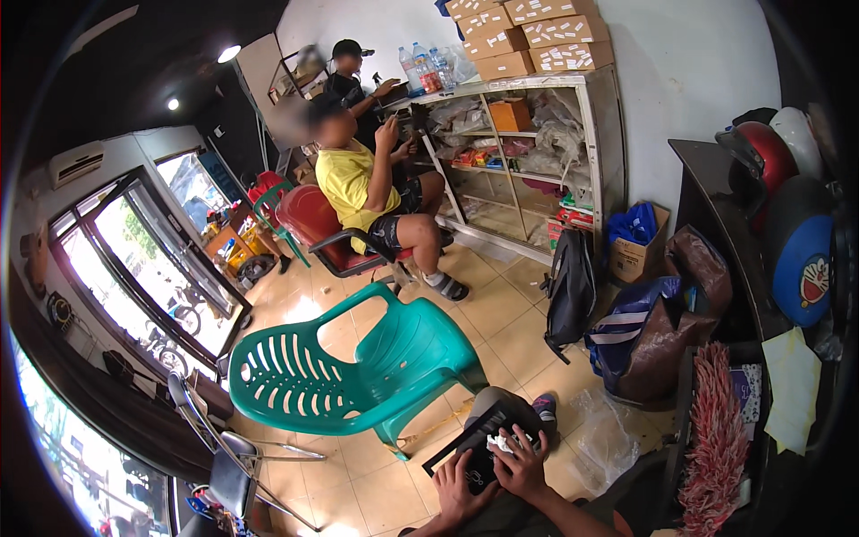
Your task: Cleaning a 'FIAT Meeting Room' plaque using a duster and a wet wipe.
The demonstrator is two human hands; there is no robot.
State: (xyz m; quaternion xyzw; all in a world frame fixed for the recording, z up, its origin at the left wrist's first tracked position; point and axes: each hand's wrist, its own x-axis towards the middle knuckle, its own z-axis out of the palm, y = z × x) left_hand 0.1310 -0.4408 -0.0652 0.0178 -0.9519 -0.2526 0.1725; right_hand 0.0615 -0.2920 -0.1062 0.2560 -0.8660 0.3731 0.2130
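A flat black rectangular panel (481,447) with a thin frame-like edge lies tilted over my lap. At its lower left, my left hand (462,488) grips the near edge with the fingers on its face. My right hand (523,467) is closed over a crumpled white wad (499,442), like tissue or cloth, against the panel's upper right part. The fingers cover much of the wad, so its exact kind is unclear. Small pale markings show on the panel between the hands.
Ahead stands a green plastic chair (358,376). A seated person in yellow (351,183) and another in black are near a glass cabinet (528,170). To my right are a backpack (571,291), bags (658,331), a red-white duster (713,438) and helmets. A folding chair (234,474) stands left.
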